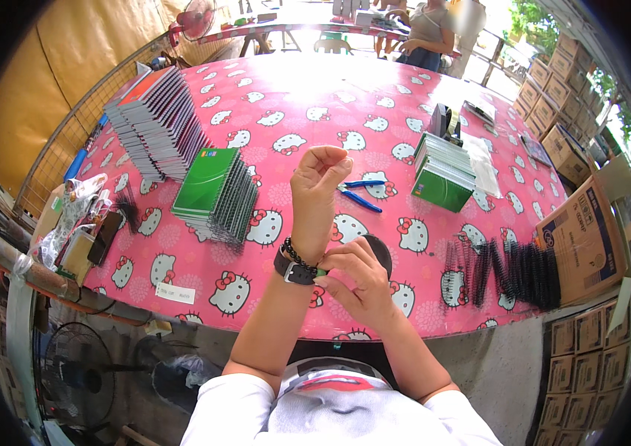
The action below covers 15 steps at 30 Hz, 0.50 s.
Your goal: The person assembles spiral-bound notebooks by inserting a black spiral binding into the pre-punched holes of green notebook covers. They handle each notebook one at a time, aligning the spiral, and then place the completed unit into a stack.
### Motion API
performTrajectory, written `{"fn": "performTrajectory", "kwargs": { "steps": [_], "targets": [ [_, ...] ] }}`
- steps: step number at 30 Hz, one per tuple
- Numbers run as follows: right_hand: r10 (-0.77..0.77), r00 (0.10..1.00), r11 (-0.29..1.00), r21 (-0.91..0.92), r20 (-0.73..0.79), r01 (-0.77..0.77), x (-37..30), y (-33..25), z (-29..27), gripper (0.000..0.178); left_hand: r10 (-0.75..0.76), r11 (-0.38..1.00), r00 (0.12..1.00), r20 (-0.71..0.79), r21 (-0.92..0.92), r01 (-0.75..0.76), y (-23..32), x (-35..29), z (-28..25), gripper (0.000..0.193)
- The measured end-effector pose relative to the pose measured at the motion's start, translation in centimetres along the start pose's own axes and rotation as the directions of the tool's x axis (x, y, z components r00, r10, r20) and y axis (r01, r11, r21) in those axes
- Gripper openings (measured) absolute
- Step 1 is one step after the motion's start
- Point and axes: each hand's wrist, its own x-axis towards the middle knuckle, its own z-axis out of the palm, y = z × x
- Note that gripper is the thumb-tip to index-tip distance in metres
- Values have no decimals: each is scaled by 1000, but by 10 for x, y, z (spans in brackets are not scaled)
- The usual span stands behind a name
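Just right of the left hand (319,182), blue-handled pliers (361,201) lie on the pink cat-print tablecloth (293,104), nose toward that hand, handles splayed rightward. Left is nearer: raised, fingers curled narrow to the thumb, nothing visible in it. Right hand (360,282) sits nearer the body, fingers at the left wrist beside the black-strapped wristwatch (299,273) (can't tell if pinching anything).

At the frame's centre, the left hand (317,178) rises with curled fingers, the right hand (360,279) by its watch (294,269); blue-handled pliers (364,201) lie just right, green notebooks (207,182) centre-left
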Motion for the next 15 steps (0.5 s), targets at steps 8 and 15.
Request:
{"fn": "performTrajectory", "kwargs": {
  "steps": [8,15],
  "targets": [
    [70,997,997,-37,-27,-71,-10,7,-5,20,-256,751,965,59,-616,237,4,0,-8,12],
    [64,998,998,4,-15,-64,-8,5,-8,21,-34,973,998,-58,-228,20,3,-7,0,13]
  ]
}}
